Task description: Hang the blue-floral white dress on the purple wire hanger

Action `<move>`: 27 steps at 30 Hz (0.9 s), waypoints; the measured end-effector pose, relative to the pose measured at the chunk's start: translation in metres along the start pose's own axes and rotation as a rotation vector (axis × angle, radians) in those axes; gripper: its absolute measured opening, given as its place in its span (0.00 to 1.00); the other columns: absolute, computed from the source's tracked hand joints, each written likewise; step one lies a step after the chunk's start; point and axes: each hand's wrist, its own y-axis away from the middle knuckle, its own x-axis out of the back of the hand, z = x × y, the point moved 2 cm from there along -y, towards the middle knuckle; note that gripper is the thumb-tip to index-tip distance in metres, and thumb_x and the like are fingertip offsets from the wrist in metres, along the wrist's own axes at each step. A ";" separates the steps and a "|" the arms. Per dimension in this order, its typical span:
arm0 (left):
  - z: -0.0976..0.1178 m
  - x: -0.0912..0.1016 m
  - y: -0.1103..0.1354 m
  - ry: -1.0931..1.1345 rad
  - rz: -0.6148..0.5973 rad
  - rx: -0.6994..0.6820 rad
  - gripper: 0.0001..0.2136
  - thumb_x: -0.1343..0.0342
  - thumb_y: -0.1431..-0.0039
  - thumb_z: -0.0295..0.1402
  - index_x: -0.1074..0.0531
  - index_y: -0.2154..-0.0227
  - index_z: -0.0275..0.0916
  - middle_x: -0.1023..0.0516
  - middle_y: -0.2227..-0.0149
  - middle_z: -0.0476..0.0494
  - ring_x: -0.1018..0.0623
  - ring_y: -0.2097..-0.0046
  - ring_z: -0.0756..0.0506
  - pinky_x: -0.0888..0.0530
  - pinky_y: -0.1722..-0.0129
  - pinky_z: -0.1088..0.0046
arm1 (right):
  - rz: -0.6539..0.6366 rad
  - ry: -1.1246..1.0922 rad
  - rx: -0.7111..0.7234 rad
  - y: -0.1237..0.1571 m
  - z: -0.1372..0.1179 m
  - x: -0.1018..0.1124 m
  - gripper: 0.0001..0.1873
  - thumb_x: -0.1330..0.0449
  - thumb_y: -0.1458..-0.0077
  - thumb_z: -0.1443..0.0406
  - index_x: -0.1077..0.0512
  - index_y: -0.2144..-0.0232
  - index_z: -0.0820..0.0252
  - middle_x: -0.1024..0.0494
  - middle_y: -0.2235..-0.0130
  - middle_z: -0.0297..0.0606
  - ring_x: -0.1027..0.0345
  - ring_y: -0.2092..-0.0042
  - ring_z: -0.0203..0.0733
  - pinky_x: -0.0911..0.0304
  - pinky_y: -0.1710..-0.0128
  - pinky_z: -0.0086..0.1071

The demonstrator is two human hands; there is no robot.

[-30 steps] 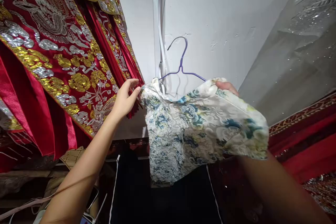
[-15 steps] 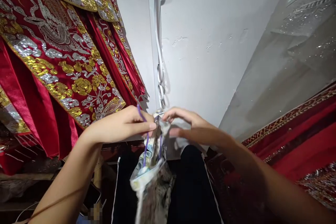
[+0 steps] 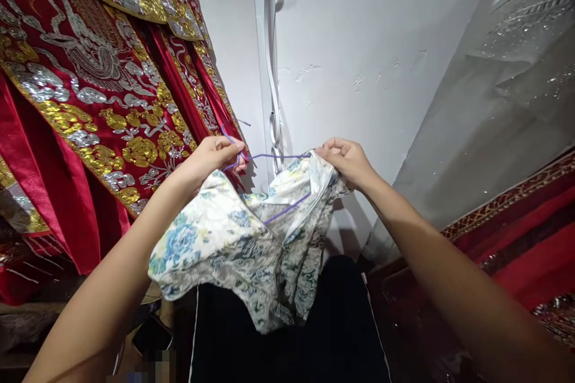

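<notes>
A short-sleeved blouse (image 3: pixel 215 215), white with blue, green and yellow flowers, hangs spread in front of me above my dark-clothed lap. A thin purple wire hanger (image 3: pixel 290 210) runs inside its neckline, and part of the wire is hidden by the cloth. My left hand (image 3: pixel 220 154) is closed on the hanger near its hook, which sticks up beyond the fingers. On the other side, my right hand (image 3: pixel 345 158) pinches the blouse's shoulder, where one end of the hanger meets the cloth.
Red embroidered garments with gold and silver sequins (image 3: pixel 135 96) hang at left. A white wall (image 3: pixel 350 90) with a pale strap (image 3: pixel 273 72) stands ahead. Sheer sparkly fabric (image 3: pixel 507 96) and red cloth (image 3: pixel 530 263) are at right. A dark phone-like object (image 3: pixel 153 335) lies low left.
Both hands have risen and moved apart. The bunched blouse has opened out to the left and turned its front toward me. More of the purple hanger shows.
</notes>
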 end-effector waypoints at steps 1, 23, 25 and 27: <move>0.002 0.000 -0.011 -0.009 0.015 -0.006 0.12 0.34 0.43 0.40 0.25 0.71 0.35 0.23 0.75 0.44 0.22 0.73 0.48 0.23 0.68 0.71 | 0.038 -0.062 0.003 -0.007 -0.003 0.003 0.22 0.24 0.61 0.55 0.29 0.71 0.59 0.27 0.79 0.30 0.37 0.78 0.33 0.44 0.78 0.26; -0.033 -0.064 -0.050 -1.067 0.095 -0.356 0.14 0.51 0.38 0.28 0.32 0.50 0.34 0.25 0.53 0.32 0.25 0.51 0.36 0.28 0.49 0.55 | 0.247 0.681 0.279 0.106 0.061 -0.005 0.06 0.40 0.43 0.60 0.26 0.65 0.55 0.24 0.61 0.41 0.31 0.57 0.48 0.35 0.56 0.40; -0.045 -0.068 -0.038 -1.082 0.199 -0.467 0.22 0.49 0.39 0.30 0.37 0.42 0.33 0.31 0.44 0.28 0.31 0.41 0.32 0.33 0.42 0.49 | -0.050 0.580 -0.012 0.110 0.096 -0.033 0.11 0.44 0.39 0.56 0.26 0.66 0.55 0.24 0.70 0.36 0.32 0.68 0.42 0.38 0.66 0.34; -0.063 -0.072 -0.020 -1.053 0.272 -0.600 0.27 0.48 0.39 0.30 0.42 0.37 0.35 0.39 0.36 0.28 0.39 0.35 0.31 0.39 0.36 0.45 | -0.284 0.498 -0.318 0.110 0.132 -0.058 0.20 0.46 0.38 0.49 0.25 0.70 0.56 0.25 0.77 0.35 0.34 0.73 0.40 0.41 0.70 0.32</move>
